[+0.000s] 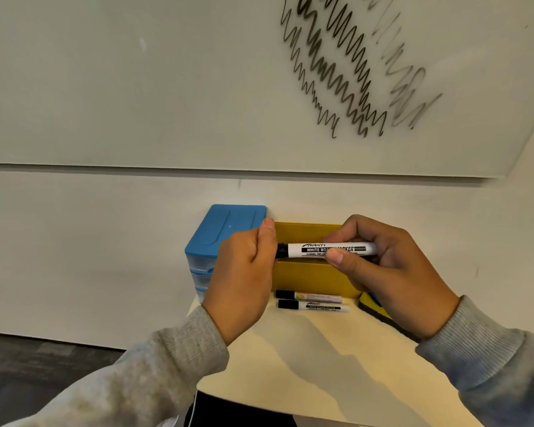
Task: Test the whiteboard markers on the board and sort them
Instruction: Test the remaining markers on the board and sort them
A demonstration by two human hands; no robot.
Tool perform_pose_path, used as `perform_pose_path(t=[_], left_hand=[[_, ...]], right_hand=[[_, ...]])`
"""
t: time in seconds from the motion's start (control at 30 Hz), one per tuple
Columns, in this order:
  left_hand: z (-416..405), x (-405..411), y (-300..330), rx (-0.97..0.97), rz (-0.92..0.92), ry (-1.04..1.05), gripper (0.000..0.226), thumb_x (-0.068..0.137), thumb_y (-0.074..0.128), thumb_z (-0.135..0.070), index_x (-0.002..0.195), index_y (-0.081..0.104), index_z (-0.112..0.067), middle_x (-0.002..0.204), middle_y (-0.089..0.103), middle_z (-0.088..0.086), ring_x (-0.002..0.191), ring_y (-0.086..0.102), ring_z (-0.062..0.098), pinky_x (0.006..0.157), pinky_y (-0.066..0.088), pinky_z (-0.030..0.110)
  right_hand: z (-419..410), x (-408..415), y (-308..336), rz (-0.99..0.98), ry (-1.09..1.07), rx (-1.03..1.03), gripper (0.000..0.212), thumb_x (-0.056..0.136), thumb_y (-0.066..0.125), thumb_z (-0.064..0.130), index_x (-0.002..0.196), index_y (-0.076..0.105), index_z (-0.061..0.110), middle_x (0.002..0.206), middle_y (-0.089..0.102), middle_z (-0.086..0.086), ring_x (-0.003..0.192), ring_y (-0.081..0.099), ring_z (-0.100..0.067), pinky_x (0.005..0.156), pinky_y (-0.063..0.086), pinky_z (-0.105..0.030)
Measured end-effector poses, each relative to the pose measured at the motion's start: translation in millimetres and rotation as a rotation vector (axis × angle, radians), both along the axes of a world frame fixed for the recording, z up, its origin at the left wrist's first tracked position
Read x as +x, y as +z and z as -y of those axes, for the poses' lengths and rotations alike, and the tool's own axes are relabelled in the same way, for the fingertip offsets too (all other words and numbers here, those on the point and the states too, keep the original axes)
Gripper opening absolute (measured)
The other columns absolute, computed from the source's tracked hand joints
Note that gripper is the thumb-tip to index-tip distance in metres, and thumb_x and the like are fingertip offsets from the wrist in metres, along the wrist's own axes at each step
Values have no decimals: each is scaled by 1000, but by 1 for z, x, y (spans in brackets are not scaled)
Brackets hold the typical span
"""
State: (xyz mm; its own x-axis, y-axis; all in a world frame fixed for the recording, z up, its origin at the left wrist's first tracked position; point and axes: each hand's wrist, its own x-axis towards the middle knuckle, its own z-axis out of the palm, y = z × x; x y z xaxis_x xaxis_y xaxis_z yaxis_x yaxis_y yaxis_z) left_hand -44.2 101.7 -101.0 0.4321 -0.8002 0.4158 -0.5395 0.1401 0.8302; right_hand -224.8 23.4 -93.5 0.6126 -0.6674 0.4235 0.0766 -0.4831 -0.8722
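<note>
Held marker (327,249) horizontal above yellow bin (309,277), gripped at both ends. Left hand (244,272) curled round black cap end (281,250), thumb up, fist closed on it. Right hand (383,266) pinching white barrel at the other end, thumb in front over the label, fingers wrapped behind. Cap seated on barrel or partly off: cannot tell, joint hidden by left fingers. Label reads AVANTI WHITE BOARD MARKER, CHISEL TIP. Two spare markers (312,301) lying flat on tabletop (321,365), parallel to each other, black caps pointing left, just in front of yellow bin's front wall, near tabletop's far edge. Yellow bin at far edge against wall, open top, contents not visible. Blue drawer unit (225,229) at far left corner of tabletop, touching or just beside the bin's left side, clear drawers below blue lid, partly hidden behind left hand. Yellow and blue object (373,305) at right edge of tabletop, mostly hidden behind right wrist, kind not clear. Whiteboard (136,87) on wall above, black zigzag scribbles (336,63) in its upper right area, several dark, rightmost ones faint and grey. Grey sleeves (173,349) on both arms. Dark floor (28,365) at lower left.
</note>
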Motion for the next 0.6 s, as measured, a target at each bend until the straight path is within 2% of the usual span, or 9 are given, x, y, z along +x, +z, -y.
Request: perform_pose_path(t=[0.17,0.3,0.37,0.43,0.5,0.53,0.6], left_hand=[[-1,-2,-4,-57,20,-14,52,106,36,-30,57,43,-14,44,43,-14,46,44,4,45,32,14],[1,3,-13,-60,54,-82,53,103,35,-39,59,45,-10,49,44,-12,49,44,5,46,31,24],[3,4,-19,10,31,-142,47,104,36,-34,63,48,-17,52,53,-19,55,52,-1,49,35,16],[4,8,-30,90,20,-213,38,106,37,-29,71,51,-28,61,59,-29,68,59,-8,58,41,7],[8,17,-45,154,73,-266,34,105,38,-34,78,56,-25,68,63,-18,71,60,0,62,43,14],[10,22,-53,186,113,-283,35,104,39,-39,81,56,-20,70,61,-9,68,58,5,62,45,23],[14,32,-69,247,172,-298,35,101,42,-44,83,56,-17,70,55,-2,65,52,10,61,43,30]], right_hand=[[1,1,-3,10,50,133,21,84,67,26,93,70,7,56,44,10,45,33,-8,44,31,-20],[10,0,-11,-74,63,153,15,87,66,27,92,73,15,56,42,10,47,35,-6,45,32,-19],[17,-1,-24,-196,25,66,15,92,63,30,92,73,19,58,48,14,51,41,-3,52,35,-15],[22,-1,-40,-284,-24,-25,12,95,63,27,93,73,22,68,57,17,62,51,-1,59,37,-11],[27,-2,-56,-344,-89,-128,9,95,66,23,95,75,24,81,63,14,78,58,-4,67,41,-13],[30,-3,-64,-380,-122,-182,9,95,67,23,96,76,25,86,63,12,84,58,-5,70,42,-13],[35,-4,-78,-451,-153,-279,10,94,67,27,100,75,28,91,62,12,88,57,-5,74,44,-19]])
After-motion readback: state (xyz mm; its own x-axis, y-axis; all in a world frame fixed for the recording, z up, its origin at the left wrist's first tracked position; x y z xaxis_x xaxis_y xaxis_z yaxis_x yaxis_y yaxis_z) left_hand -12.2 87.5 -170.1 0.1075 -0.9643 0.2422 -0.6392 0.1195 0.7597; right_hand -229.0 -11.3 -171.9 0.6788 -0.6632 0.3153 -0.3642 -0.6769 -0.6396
